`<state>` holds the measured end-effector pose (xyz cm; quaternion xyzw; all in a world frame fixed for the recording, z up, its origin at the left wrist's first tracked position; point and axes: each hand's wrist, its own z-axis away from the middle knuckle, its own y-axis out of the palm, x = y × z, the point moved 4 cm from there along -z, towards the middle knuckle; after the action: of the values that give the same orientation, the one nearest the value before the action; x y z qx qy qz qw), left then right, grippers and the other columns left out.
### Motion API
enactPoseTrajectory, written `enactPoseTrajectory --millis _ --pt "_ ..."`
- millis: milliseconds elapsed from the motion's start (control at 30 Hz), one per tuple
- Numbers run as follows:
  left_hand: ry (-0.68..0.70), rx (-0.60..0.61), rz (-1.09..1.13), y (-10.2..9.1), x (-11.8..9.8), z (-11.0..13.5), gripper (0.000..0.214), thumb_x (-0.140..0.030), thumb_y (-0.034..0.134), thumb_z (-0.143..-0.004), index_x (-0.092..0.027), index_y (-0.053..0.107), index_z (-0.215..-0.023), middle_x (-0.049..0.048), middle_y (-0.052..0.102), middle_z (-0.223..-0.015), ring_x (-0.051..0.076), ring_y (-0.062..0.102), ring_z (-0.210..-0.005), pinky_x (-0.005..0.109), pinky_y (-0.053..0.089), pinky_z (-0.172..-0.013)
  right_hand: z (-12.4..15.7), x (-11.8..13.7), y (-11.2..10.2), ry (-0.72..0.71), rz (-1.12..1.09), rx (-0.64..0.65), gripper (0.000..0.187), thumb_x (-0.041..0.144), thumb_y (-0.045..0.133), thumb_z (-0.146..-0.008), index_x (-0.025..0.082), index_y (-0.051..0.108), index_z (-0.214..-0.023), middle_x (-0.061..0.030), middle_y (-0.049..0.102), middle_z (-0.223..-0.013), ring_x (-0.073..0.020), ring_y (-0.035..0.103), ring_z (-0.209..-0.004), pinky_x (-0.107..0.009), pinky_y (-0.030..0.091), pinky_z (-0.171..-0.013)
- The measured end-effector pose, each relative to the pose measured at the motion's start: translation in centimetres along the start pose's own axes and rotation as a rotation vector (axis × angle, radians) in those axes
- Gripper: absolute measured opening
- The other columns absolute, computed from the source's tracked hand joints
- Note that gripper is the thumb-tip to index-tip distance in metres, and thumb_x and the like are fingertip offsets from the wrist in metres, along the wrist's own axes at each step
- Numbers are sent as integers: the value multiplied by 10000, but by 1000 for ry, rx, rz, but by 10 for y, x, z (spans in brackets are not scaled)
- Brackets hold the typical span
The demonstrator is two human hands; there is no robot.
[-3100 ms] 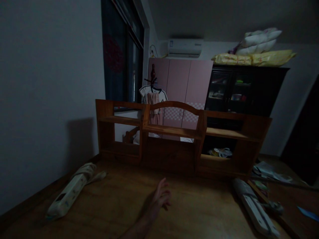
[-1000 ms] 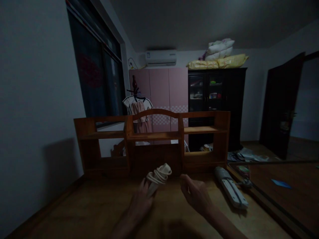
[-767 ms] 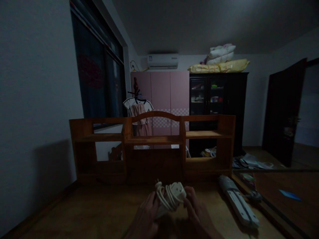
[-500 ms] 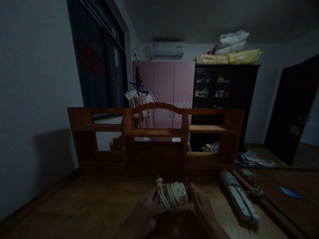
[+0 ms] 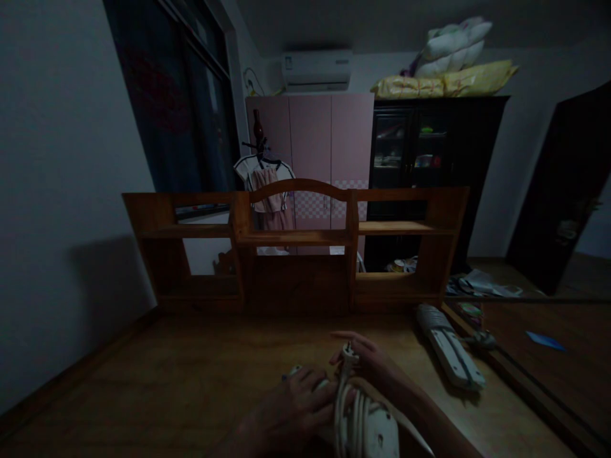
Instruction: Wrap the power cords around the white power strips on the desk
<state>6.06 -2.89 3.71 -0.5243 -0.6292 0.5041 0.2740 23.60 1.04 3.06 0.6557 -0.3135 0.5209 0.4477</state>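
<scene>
A white power strip (image 5: 380,434) with its cord (image 5: 359,413) wound round it is tilted between my hands at the bottom of the head view. My left hand (image 5: 300,404) is closed round the strip's far part, and a small bit of that end shows past the fingers. The two-pin plug (image 5: 350,353) sticks up from the windings. Just behind the plug, my right hand (image 5: 375,366) has its fingers curled, seemingly round the cord; the plug partly hides them. A loose stretch of cord runs below my right wrist.
On the wooden desktop (image 5: 157,375), a second power strip (image 5: 452,356) lies at the right, its cord wrapped round one end and its plug (image 5: 483,339) beside it. A wooden shelf unit (image 5: 296,236) stands along the back, and a wall (image 5: 57,254) bounds the left.
The power strip has turned, its socket end now lower and nearer to me. My left hand has moved right over it; my right hand has risen behind the plug. The view has tilted downward.
</scene>
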Motion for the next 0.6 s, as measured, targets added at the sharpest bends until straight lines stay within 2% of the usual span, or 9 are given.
enactPoseTrajectory --millis 100,200,333,400,467,600 --pt "5 74 -61 1 -4 -1 531 -166 460 -853 -314 394 -1359 110 525 -1293 330 485 -1127 483 368 -913 8 9 6 -86 150 47 473 346 742 -719 180 595 -1136 -85 676 -960 -204 639 -827 -342 474 -768" --pt "-20 89 -117 -1 -3 -2 585 -149 480 -824 -295 358 -1377 104 490 -1336 311 484 -1135 465 373 -939 10 15 4 -84 150 39 455 292 769 -687 174 605 -1094 -79 680 -937 -215 646 -843 -344 483 -768" --pt "-96 46 -164 2 5 0 742 -119 513 -724 -248 271 -1413 96 397 -1420 281 468 -1170 443 386 -982 6 24 -11 -150 52 -114 437 345 728 -740 181 591 -1121 -113 676 -1003 -245 644 -919 -358 488 -790" --pt "-204 -24 -159 5 17 4 838 -90 510 -656 -228 223 -1431 92 365 -1444 276 426 -1230 435 365 -1022 3 28 -24 -214 2 -234 437 363 728 -741 191 594 -1119 -116 667 -1049 -247 629 -961 -336 489 -788" --pt "-357 -133 -119 8 32 9 823 -81 492 -650 -217 242 -1422 94 391 -1427 264 414 -1257 426 343 -1048 1 28 -39 -278 -46 -357 416 363 735 -735 198 607 -1095 -97 671 -1032 -231 623 -961 -295 489 -766" --pt "-757 -387 67 7 60 23 608 -254 440 -848 -138 257 -1416 174 454 -1367 280 482 -1212 419 384 -997 1 21 -66 -313 -146 -602 344 373 735 -731 212 633 -1017 -47 669 -994 -174 621 -890 -222 485 -702"
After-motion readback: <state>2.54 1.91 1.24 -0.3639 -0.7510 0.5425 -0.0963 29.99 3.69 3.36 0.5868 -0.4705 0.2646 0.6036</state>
